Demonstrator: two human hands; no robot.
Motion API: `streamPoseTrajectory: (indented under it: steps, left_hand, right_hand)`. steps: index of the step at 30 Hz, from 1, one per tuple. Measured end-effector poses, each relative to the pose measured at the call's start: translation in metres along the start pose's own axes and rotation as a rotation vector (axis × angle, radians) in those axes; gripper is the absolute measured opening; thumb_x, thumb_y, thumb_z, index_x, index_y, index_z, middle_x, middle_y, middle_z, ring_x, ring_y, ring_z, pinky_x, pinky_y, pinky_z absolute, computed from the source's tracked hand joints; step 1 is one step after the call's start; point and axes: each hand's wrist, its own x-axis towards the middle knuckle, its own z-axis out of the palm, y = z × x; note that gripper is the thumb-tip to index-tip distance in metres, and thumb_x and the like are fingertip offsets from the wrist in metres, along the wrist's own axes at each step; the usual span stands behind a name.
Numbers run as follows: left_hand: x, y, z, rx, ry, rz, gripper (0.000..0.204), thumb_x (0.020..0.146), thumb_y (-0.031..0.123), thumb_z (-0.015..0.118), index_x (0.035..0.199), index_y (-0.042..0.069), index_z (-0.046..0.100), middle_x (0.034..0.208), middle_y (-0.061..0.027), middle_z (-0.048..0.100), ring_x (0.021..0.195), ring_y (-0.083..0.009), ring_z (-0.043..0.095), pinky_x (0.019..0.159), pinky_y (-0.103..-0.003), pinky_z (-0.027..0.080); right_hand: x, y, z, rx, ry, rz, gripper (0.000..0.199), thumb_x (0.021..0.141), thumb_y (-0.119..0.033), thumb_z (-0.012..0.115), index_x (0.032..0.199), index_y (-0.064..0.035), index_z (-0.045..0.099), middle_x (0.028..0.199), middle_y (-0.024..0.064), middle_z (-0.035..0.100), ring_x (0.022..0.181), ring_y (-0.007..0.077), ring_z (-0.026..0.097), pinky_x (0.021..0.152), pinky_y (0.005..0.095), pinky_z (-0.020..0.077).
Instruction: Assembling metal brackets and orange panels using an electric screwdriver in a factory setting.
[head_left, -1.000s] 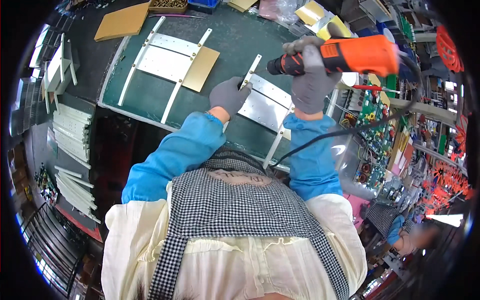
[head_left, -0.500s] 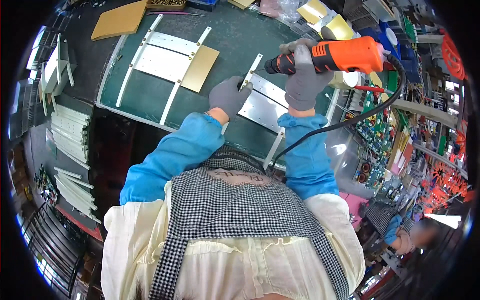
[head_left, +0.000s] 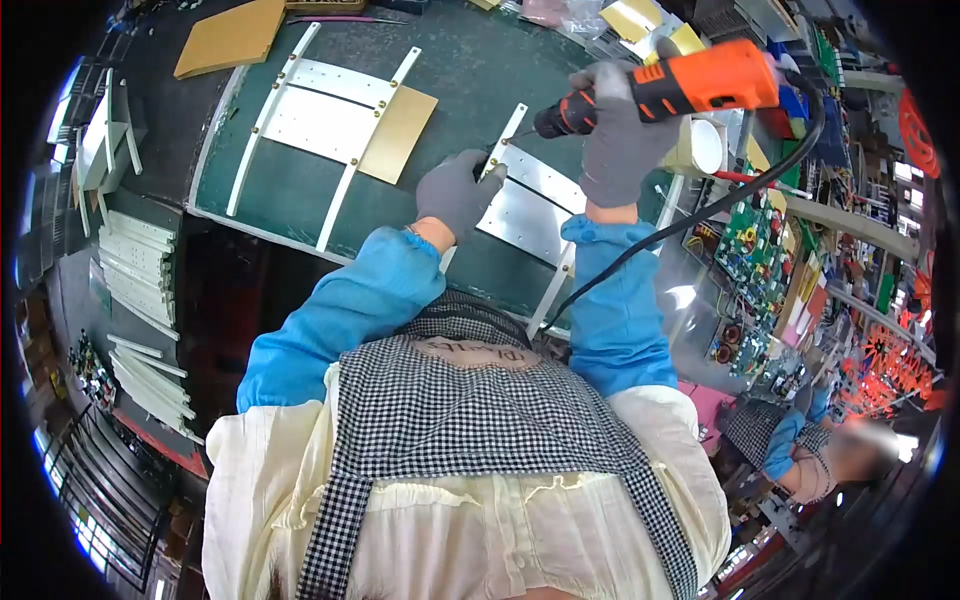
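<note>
My right hand [head_left: 622,150], in a grey glove, is wrapped round an orange and black electric screwdriver [head_left: 700,82]. Its thin bit points left and down toward a brass-coloured screw near the upper end of a white strip [head_left: 513,122]; contact cannot be made out. My left hand [head_left: 452,196], gloved too, is closed on that strip just below the bit, thumb and forefinger over it. Something dark shows by the forefinger, too small to name. A silver metal panel [head_left: 528,215] joins this strip to another white strip [head_left: 550,292] nearer me.
A similar frame [head_left: 315,125] lies left on the green table, beside a tan board [head_left: 400,135]. Another tan board [head_left: 230,40] is far left. White strips [head_left: 140,265] are stacked left. The black cord [head_left: 690,232] crosses my right forearm. A person [head_left: 790,450] is at lower right.
The screwdriver's rear end has swung up and slightly right, with my right hand shifting right. Its bit stays near the strip's upper end, and my left hand has barely moved.
</note>
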Motion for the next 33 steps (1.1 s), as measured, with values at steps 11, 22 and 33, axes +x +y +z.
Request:
streamPoseTrajectory:
  steps: [11,22,33]
  left_hand:
    - [0.001,0.002,-0.002,0.012,0.035,0.019,0.044,0.088,0.046,0.065,0.112,0.009,0.069,0.092,-0.0135,0.070,0.085,-0.0296,0.068,0.075,-0.039,0.052]
    - [-0.059,-0.036,-0.022,-0.221,-0.121,-0.028,0.069,0.083,0.040,0.074,0.136,0.001,0.052,0.113,-0.0207,0.067,0.105,-0.0307,0.067,0.091,-0.038,0.052]
    - [-0.064,-0.034,-0.021,-0.322,-0.133,-0.049,0.049,0.088,0.035,0.072,0.124,0.004,0.063,0.096,-0.0131,0.071,0.084,-0.0203,0.068,0.074,-0.033,0.054]
  right_hand:
    - [-0.004,0.004,0.019,0.015,-0.132,0.078,0.025,0.074,-0.012,0.077,0.090,-0.0060,0.058,0.070,0.0010,0.062,0.060,0.0097,0.059,0.057,0.0267,0.0491]
    - [-0.015,-0.042,0.000,0.207,-0.319,-0.008,0.015,0.078,-0.008,0.070,0.089,-0.0007,0.065,0.076,0.0040,0.063,0.069,0.0147,0.062,0.067,0.0307,0.0528]
    - [-0.097,-0.039,-0.021,0.361,-0.330,0.034,0.064,0.083,0.003,0.060,0.142,-0.0010,0.034,0.093,0.0108,0.065,0.084,0.0225,0.065,0.081,0.0458,0.0561]
